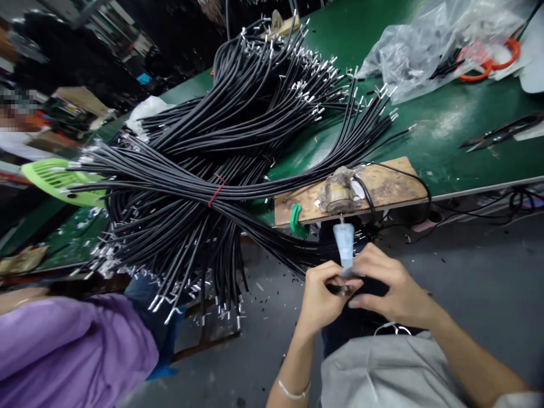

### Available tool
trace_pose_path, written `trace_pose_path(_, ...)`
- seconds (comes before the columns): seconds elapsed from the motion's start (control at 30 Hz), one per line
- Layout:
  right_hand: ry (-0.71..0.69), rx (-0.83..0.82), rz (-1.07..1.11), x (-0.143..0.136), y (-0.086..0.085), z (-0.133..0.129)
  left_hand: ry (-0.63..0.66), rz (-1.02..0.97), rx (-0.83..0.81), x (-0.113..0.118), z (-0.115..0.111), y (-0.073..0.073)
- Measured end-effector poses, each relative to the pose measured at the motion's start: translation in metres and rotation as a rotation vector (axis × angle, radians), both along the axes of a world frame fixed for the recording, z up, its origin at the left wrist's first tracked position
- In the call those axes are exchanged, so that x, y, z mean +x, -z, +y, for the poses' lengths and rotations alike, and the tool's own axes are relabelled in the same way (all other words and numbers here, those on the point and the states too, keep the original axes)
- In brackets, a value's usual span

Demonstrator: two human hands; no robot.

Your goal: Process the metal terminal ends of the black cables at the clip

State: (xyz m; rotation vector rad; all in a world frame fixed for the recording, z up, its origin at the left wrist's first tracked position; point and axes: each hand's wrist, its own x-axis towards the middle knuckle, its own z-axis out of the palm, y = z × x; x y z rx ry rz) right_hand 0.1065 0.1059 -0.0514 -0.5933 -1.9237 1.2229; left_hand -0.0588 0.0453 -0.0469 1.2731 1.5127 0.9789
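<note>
Both hands are close together in front of the table edge, just below a pale blue cone-shaped piece [344,241]. This cone sits on the thin shaft of a small, dirty motor-like part [339,191] fixed to a wooden board [393,181]. My left hand [323,297] is closed in a pinch, with a small dark bit between thumb and forefinger that is too small to name. My right hand [389,283] meets it with bent fingers, its fingertips closed by the cone's lower end; what they grip is hidden. A red-tied bundle of black cables [255,192] reaches towards the hands.
More black cables [250,96] with bare metal ends are heaped on the green table [450,130]. A green clamp-like piece [298,221] hangs at the board's edge. Orange-handled scissors [488,68], plastic bags [412,54] and snips [501,131] lie right. A person in a purple top [80,351] is at left.
</note>
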Motion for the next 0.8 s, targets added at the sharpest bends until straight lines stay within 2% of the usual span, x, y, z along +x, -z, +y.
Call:
trace_pose_path(0.03,0.029,0.074,0.002,-0.005,-0.004,-0.003,-0.01,0.007,-0.026,0.001,-0.001,0.0)
trace_pose_path(0.1,0.149,0.112,0.045,-0.014,-0.007,-0.006,-0.048,-0.019,-0.04,0.002,-0.005,-0.002)
trace_pose_path(0.23,0.292,0.012,0.11,-0.027,0.0,-0.009,-0.135,-0.054,-0.014,0.004,-0.014,-0.01)
trace_pose_path(0.37,0.49,0.199,0.09,-0.036,0.005,-0.018,-0.184,-0.001,0.022,0.011,-0.016,-0.01)
trace_pose_path(0.43,0.51,0.207,0.127,-0.039,0.006,-0.022,-0.217,-0.016,0.016,0.013,-0.015,-0.009)
trace_pose_path(0.5,0.44,0.069,0.221,-0.04,0.009,-0.024,-0.244,-0.048,0.007,0.014,-0.015,-0.007)
trace_pose_path(0.57,0.35,-0.143,0.337,-0.04,0.013,-0.024,-0.251,-0.084,0.01,0.013,-0.015,-0.006)
trace_pose_path(0.73,0.11,-0.83,0.596,-0.045,0.015,-0.018,-0.15,-0.099,0.07,0.009,-0.017,-0.003)
trace_pose_path(0.8,0.056,-1.046,0.633,-0.045,0.013,-0.015,-0.106,-0.067,0.078,0.007,-0.016,-0.005)
